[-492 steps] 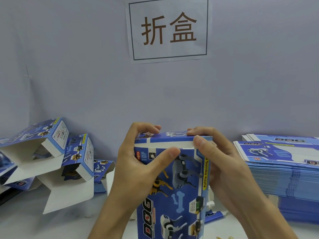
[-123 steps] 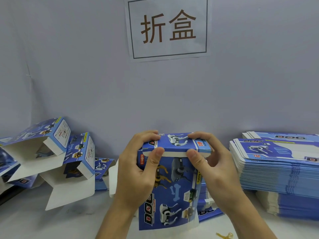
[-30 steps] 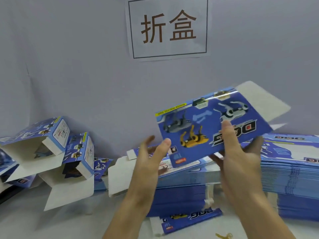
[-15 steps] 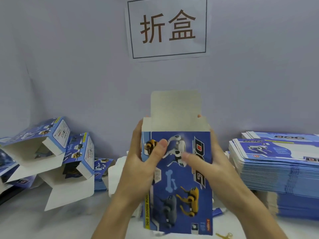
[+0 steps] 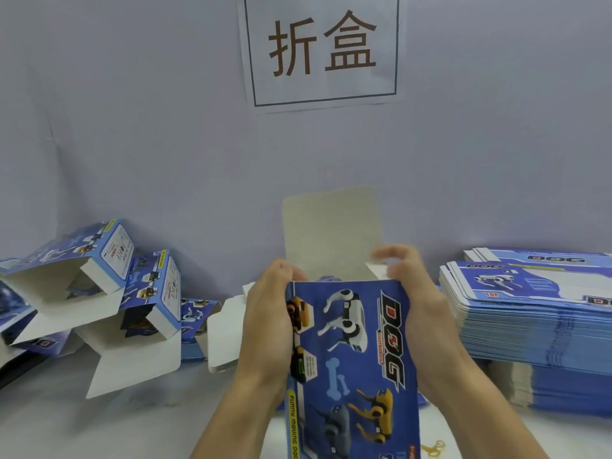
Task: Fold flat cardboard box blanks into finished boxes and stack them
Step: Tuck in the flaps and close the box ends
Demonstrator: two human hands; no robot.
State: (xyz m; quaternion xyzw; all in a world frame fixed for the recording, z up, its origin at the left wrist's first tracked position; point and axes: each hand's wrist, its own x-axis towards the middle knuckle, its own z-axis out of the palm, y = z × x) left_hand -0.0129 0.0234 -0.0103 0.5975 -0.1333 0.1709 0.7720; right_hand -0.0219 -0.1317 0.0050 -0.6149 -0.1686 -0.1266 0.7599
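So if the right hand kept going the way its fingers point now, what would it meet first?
The right hand grips the box by its right edge, fingers curling leftward over the open top. Going on, they would probably meet the small side flap first, then the upright grey lid flap; depth is unclear.

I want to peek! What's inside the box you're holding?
The box is open on top, flap up, but its blue front hides the inside from here.
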